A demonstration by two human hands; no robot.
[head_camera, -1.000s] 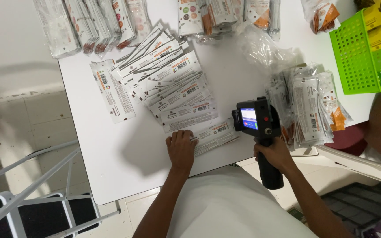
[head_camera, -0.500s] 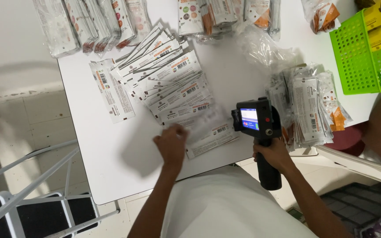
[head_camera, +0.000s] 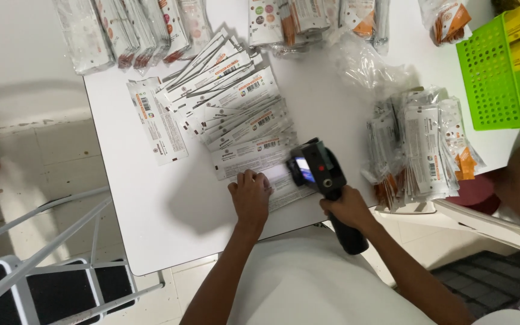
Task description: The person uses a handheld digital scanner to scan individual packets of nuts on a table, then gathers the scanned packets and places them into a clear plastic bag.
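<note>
Risk lies in slippage: left hand (head_camera: 250, 197) presses flat on the nearest packet (head_camera: 278, 183) at the table's (head_camera: 151, 204) front edge; right hand (head_camera: 347, 207), closed around the handheld printer (head_camera: 323, 180), could smear its mark.

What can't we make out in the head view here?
- Underside of the handheld device: faces the table, hidden by its own body.
- Packet under the left hand: partly covered by hand and device.
- Right hand fingers: wrapped round the handle, out of sight.
- Device screen: too small and glary to read.
- Green basket: cut off by the right edge.
- Packets at the far edge: cropped by the top.
</note>
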